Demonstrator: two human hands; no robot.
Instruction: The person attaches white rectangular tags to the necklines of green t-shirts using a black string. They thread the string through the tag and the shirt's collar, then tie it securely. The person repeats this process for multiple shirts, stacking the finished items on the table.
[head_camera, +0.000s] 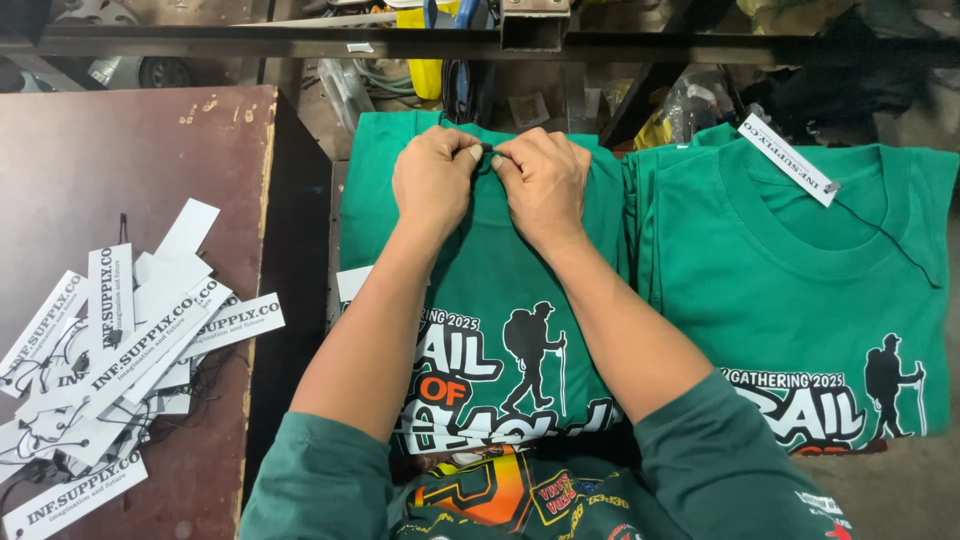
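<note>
A green T-shirt (500, 290) with a white, black and orange hiker print lies flat in front of me. At its collar my left hand (433, 178) and my right hand (545, 180) meet, fingers pinched together on a thin black string (487, 150) at the neckline. Both hands cover the collar itself. My sleeves are green.
A second green T-shirt (800, 270) lies to the right, with a white paper tag (788, 160) on a black string at its collar. On the brown table (120, 150) at left sits a pile of white paper tags (110, 360) with black strings. A dark metal bar (300, 45) crosses the top.
</note>
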